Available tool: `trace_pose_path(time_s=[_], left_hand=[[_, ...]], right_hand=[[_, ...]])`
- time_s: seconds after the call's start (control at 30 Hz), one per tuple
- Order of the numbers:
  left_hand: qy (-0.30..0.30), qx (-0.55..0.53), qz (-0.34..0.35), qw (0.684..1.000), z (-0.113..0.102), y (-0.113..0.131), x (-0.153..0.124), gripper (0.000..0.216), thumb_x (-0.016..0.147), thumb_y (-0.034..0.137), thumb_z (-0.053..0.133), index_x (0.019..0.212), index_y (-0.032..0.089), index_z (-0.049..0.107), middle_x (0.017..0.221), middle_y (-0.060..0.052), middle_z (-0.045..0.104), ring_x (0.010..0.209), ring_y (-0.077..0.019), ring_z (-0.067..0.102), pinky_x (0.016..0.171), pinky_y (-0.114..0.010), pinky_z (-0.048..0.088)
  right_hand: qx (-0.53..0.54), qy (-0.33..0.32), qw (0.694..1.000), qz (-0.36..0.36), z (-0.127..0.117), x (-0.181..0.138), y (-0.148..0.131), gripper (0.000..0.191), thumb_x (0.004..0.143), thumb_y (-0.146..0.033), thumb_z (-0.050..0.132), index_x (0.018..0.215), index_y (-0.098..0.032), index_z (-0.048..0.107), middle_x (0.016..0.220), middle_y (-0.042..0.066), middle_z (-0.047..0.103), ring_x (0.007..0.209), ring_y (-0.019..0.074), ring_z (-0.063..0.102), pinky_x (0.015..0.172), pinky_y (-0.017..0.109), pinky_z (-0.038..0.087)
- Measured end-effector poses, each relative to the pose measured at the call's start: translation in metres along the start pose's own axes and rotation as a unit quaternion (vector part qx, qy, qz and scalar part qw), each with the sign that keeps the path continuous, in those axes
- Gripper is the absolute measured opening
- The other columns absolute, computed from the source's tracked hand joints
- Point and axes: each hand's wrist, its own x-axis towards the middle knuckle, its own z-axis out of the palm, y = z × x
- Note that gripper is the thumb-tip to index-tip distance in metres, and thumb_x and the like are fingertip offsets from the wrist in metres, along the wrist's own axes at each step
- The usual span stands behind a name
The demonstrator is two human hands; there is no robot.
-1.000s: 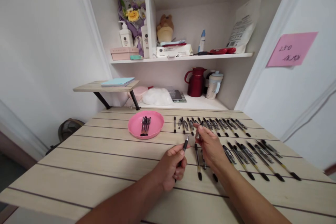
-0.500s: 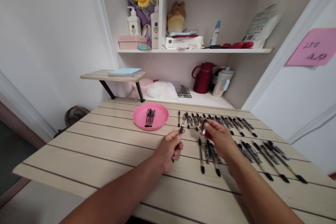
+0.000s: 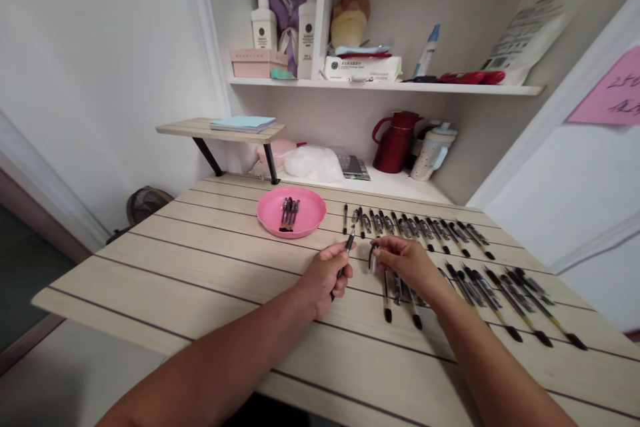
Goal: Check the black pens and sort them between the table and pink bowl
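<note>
My left hand (image 3: 330, 273) is closed around a black gel pen (image 3: 349, 243), its uncapped tip pointing up and away from me. Just to the right, my right hand (image 3: 403, 263) pinches a clear pen cap with a black clip (image 3: 373, 259), apart from the pen. Under and beside the right hand lies a near row of uncapped pens (image 3: 500, 307) and loose caps. Farther back runs a second row of pens and caps (image 3: 425, 230). A pink plate (image 3: 265, 217) at the back left holds several capped pens (image 3: 290, 215).
The slatted wooden table (image 3: 200, 267) carries a small raised stand (image 3: 183, 127) with light-blue paper. Behind it are a red jug (image 3: 397, 142), a speckled cup (image 3: 431, 153) and a white plastic bag (image 3: 314, 165). A shelf (image 3: 425, 87) holding bottles and boxes hangs above.
My right hand has moved left and slightly down with the cap, away from the pen tip's line. My left hand keeps the pen nearly in place. The view has shifted slightly.
</note>
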Motion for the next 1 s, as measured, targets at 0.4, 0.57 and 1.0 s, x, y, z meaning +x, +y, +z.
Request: trace_pose_path(time_s=[0.4, 0.57, 1.0], left_hand=[[0.006, 0.002, -0.023, 1.000, 0.005, -0.003, -0.001, 0.043, 0.071, 0.032, 0.056, 0.112, 0.021, 0.051, 0.056, 0.006, 0.044, 0.034, -0.0002, 0.025, 0.037, -0.015, 0.013], [0.008, 0.012, -0.024, 1.000, 0.004, -0.005, -0.001, 0.041, 0.072, 0.031, 0.054, 0.110, 0.019, 0.051, 0.057, 0.006, 0.044, 0.034, -0.0003, 0.025, 0.036, -0.015, 0.013], [-0.005, 0.032, -0.032, 0.999, 0.005, -0.008, -0.001, 0.043, 0.072, 0.035, 0.053, 0.112, 0.019, 0.051, 0.057, 0.006, 0.044, 0.034, -0.0006, 0.027, 0.037, -0.016, 0.013]], right_hand=[[-0.420, -0.004, 0.907, -0.029, 0.019, -0.001, -0.007, 0.021, 0.070, -0.025, 0.049, 0.082, -0.019, 0.065, 0.072, 0.006, 0.067, 0.065, 0.0166, 0.057, 0.055, 0.025, 0.033], [-0.476, 0.004, 0.879, -0.024, 0.023, -0.003, -0.010, 0.020, 0.072, -0.026, 0.048, 0.079, -0.019, 0.065, 0.074, 0.009, 0.067, 0.071, 0.0198, 0.059, 0.055, 0.026, 0.032], [-0.401, -0.006, 0.914, -0.061, 0.006, -0.001, -0.007, 0.023, 0.075, -0.028, 0.045, 0.080, -0.022, 0.067, 0.070, 0.003, 0.066, 0.061, 0.0147, 0.056, 0.057, 0.024, 0.034]])
